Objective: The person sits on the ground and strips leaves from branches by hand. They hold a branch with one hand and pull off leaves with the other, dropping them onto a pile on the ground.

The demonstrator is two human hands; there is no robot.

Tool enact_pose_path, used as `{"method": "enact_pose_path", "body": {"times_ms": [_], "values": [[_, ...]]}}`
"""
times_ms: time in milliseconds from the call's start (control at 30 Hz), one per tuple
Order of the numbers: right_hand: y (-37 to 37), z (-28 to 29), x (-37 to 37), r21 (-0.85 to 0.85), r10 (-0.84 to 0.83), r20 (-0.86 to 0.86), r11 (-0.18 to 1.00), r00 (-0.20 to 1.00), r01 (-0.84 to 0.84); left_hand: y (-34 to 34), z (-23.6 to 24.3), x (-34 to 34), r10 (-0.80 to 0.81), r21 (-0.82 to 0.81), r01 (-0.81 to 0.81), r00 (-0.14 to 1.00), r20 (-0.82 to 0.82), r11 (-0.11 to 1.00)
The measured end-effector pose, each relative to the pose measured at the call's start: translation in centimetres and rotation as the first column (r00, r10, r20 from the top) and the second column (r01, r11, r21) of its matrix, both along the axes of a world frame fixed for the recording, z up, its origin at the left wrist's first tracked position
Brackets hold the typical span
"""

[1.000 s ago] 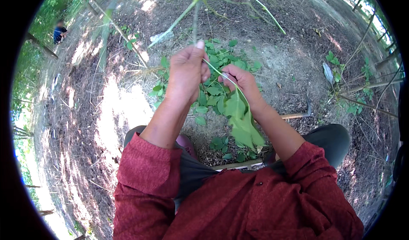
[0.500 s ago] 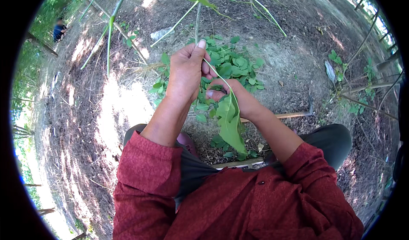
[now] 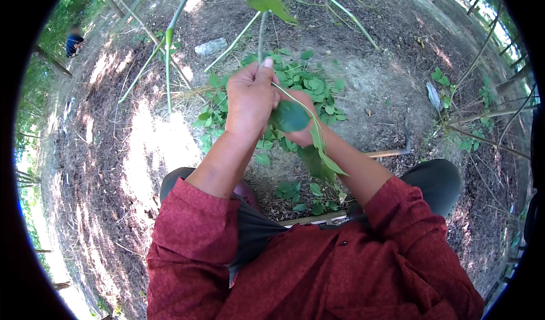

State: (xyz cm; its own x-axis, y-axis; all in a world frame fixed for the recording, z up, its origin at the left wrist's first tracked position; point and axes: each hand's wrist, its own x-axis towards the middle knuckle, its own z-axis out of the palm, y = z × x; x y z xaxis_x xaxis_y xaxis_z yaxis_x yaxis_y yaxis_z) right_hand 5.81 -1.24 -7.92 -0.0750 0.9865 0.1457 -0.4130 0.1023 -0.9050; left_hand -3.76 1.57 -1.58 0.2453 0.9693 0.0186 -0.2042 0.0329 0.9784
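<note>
My left hand (image 3: 250,99) is closed round a leafy branch (image 3: 263,33), thumb on top, at the middle of the view. The branch runs up and away, with bare green side stalks (image 3: 169,47) and a leaf near the top. From the grip a thin stalk bends down to the right, bearing green leaves (image 3: 290,116). Close against the left hand, my right hand (image 3: 302,134) is partly covered by a leaf; its fingers are hidden. Below and beyond both hands, a pile of picked green leaves (image 3: 321,87) lies on the ground.
A wooden-handled tool (image 3: 392,152) with a metal head lies right of the pile. A pale stone (image 3: 210,46) sits beyond it. Thin trunks and saplings (image 3: 488,113) stand at the right. A person (image 3: 74,42) in dark blue is far off left. Loose leaves (image 3: 289,192) lie between my legs.
My right hand has moved up and in against the left hand. The leaves on the thin stalk have swung and turned. The branch with its side stalks has shifted slightly.
</note>
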Motion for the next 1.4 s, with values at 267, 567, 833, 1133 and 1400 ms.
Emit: {"method": "enact_pose_path", "body": {"times_ms": [267, 567, 833, 1133, 1400], "values": [[4.7, 0.0, -2.1, 0.533, -0.457, 0.603, 0.840, 0.653, 0.096, 2.7, 0.0, -1.5, 0.220, 0.196, -0.183, 0.957, -0.188, 0.963], [2.0, 1.7, 2.5, -0.279, 0.273, 0.082, 0.930, 0.959, -0.241, 1.5, 0.4, -1.7, 0.049, 0.069, -0.047, 0.998, -0.035, 0.997], [1.3, -1.0, 6.3, -0.354, -0.131, 0.320, 0.902, 0.938, 0.246, 1.4, 1.2, -2.5, 0.064, 0.218, -0.034, 0.989, -0.132, 0.975], [8.2, 3.4, 8.4, 0.299, -0.329, 0.939, 0.925, 0.102, 0.233, 2.0, 1.5, -2.8, 0.101, 0.333, -0.023, 0.971, -0.218, 0.943], [1.7, 13.1, 5.4, 0.008, 0.081, 0.815, 0.988, 0.573, -0.151, 2.2, 0.7, -2.1, 0.290, 0.670, -0.015, 0.908, -0.302, 0.743]]}}
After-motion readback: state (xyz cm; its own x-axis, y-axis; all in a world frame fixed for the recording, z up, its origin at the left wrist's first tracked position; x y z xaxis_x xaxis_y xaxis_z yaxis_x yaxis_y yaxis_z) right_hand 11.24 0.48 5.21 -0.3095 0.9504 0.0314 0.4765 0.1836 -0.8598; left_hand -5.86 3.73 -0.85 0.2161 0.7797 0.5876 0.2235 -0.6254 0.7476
